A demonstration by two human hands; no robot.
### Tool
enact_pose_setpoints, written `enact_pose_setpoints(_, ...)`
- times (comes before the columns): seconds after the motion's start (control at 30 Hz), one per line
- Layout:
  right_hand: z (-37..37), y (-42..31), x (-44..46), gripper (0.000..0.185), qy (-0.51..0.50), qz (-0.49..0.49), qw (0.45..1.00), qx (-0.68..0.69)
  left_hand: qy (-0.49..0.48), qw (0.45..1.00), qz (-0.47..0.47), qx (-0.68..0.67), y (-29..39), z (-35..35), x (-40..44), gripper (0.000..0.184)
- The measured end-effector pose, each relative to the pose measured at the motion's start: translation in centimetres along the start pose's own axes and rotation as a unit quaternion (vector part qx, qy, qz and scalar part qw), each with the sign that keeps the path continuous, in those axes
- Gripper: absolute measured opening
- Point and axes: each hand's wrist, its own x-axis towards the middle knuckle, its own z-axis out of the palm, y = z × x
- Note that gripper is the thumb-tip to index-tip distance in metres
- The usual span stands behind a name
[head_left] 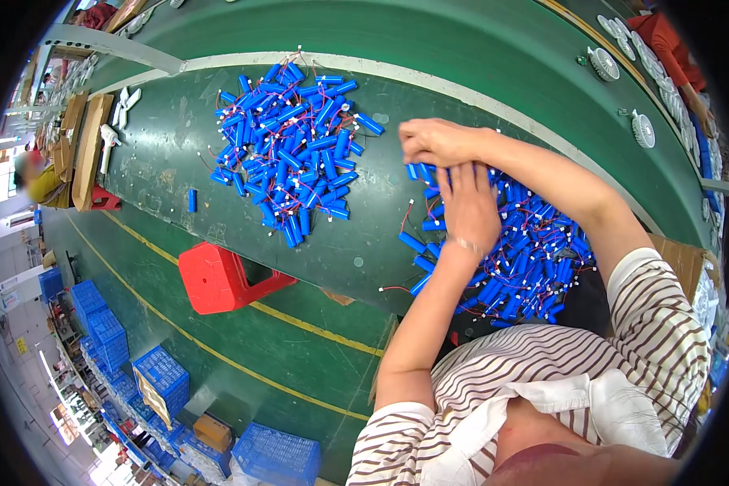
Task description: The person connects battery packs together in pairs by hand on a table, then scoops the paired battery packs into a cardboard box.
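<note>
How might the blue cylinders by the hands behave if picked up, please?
The blue cylinders would probably feel stiff, being straight-sided, and may roll, being round. Their thin wires, curving loosely, seem floppy and might snag neighbours.

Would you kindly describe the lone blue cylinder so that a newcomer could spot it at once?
On the green worktable, find the blue pile nearer the picture's left side. Look farther left from it, towards the table edge above the red stool. The lone blue cylinder is there, set apart by itself while its neighbours are heaped together.
</note>
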Motion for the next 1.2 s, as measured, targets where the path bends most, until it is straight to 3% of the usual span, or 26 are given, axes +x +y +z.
enact_pose_setpoints(0.03, -0.4, -0.3, -1.3, 0.006, 0.010, -0.023, 1.000, 0.016, 0.001, 0.999, 0.033, -0.037, 0.5, -1.2, -0.6, 0.038)
enact_pose_setpoints(0.07, -0.4, -0.8, -2.6, 0.006, 0.019, 0.014, 0.999, 0.041, -0.018, 0.990, 0.019, -0.140, 0.7, -2.9, -1.6, 0.034)
enact_pose_setpoints(0.13, -0.1, -1.3, -5.0, 0.006, 0.061, 0.037, 0.996, 0.045, 0.033, 0.984, 0.021, -0.175, -1.0, -4.5, -1.9, 0.030)
enact_pose_setpoints(0.2, 0.5, -1.3, -6.7, 0.007, 0.080, 0.059, 0.995, 0.023, 0.108, 0.993, -0.042, -0.021, -3.1, -4.9, 1.0, 0.025)
enact_pose_setpoints(0.3, 0.6, -1.8, -7.7, 0.008, 0.088, 0.085, 0.991, 0.062, 0.160, 0.966, -0.131, 0.158, -7.3, -3.3, 5.4, 0.044)
enact_pose_setpoints(0.37, 0.4, -2.0, -7.9, 0.007, 0.092, 0.079, 0.991, 0.051, 0.124, 0.960, -0.177, 0.179, -10.3, -1.7, 6.9, 0.049)
enact_pose_setpoints(0.47, -0.3, -2.1, -7.7, 0.008, 0.074, 0.099, 0.990, 0.070, 0.104, 0.976, -0.145, 0.126, -10.1, -0.6, 6.0, 0.052)
enact_pose_setpoints(0.53, -1.2, -2.2, -7.4, 0.010, 0.117, 0.015, 0.992, -0.044, 0.081, 0.983, -0.123, 0.108, -8.8, -0.2, 4.2, 0.054)
enact_pose_setpoints(0.67, -3.1, -2.9, -5.7, 0.013, 0.251, 0.067, 0.965, 0.022, 0.016, 0.993, -0.106, 0.041, -5.4, -0.1, 1.6, 0.056)
enact_pose_setpoints(0.8, -1.6, -2.0, -1.4, 0.013, 0.227, 0.036, 0.973, 0.016, -0.003, 0.995, -0.094, 0.031, -3.5, 0.7, -0.6, 0.064)
enact_pose_setpoints(0.93, 1.6, -2.1, 5.6, 0.029, 0.230, -0.062, 0.968, -0.083, -0.014, 0.995, -0.098, 0.006, -2.3, 0.9, -1.3, 0.065)
enact_pose_setpoints(1.07, 3.5, -2.1, 9.6, 0.035, 0.142, 0.008, 0.979, -0.143, -0.034, 0.994, -0.106, -0.002, -1.8, 0.6, -1.7, 0.064)
enact_pose_setpoints(1.13, 3.6, -1.8, 9.4, 0.028, 0.096, 0.057, 0.979, -0.168, -0.032, 0.994, -0.103, -0.014, -1.8, 0.5, -2.4, 0.063)
enact_pose_setpoints(1.2, 3.2, -0.7, 7.0, 0.023, 0.109, 0.040, 0.986, -0.118, -0.006, 0.995, -0.094, -0.017, -1.9, 0.1, -2.8, 0.062)
